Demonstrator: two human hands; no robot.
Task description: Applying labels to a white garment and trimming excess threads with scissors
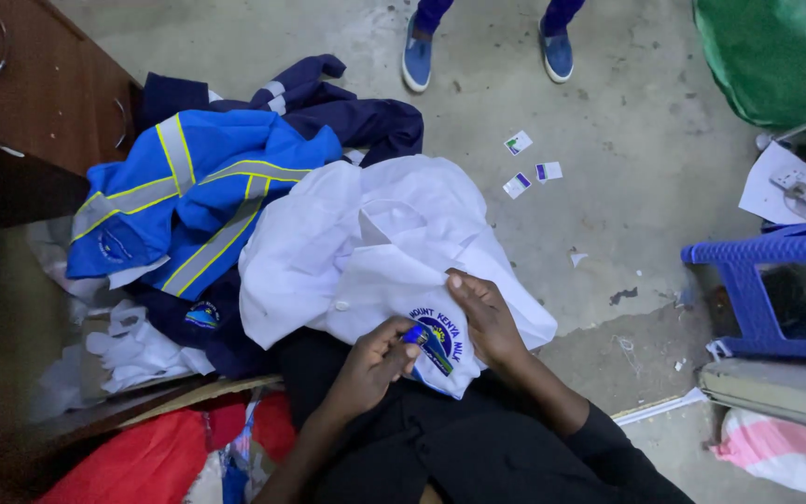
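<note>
A white coat with a round blue and yellow badge lies across my lap. My right hand presses the cloth flat just right of the badge, thumb on its upper edge. My left hand pinches something small and blue at the badge's left edge; I cannot tell what it is. Both sleeves are black.
Blue work jackets with yellow-grey reflective stripes and a navy garment are heaped to the left. Small labels lie on the concrete floor. Another person's blue shoes stand ahead. A blue plastic stool is at right, red cloth at lower left.
</note>
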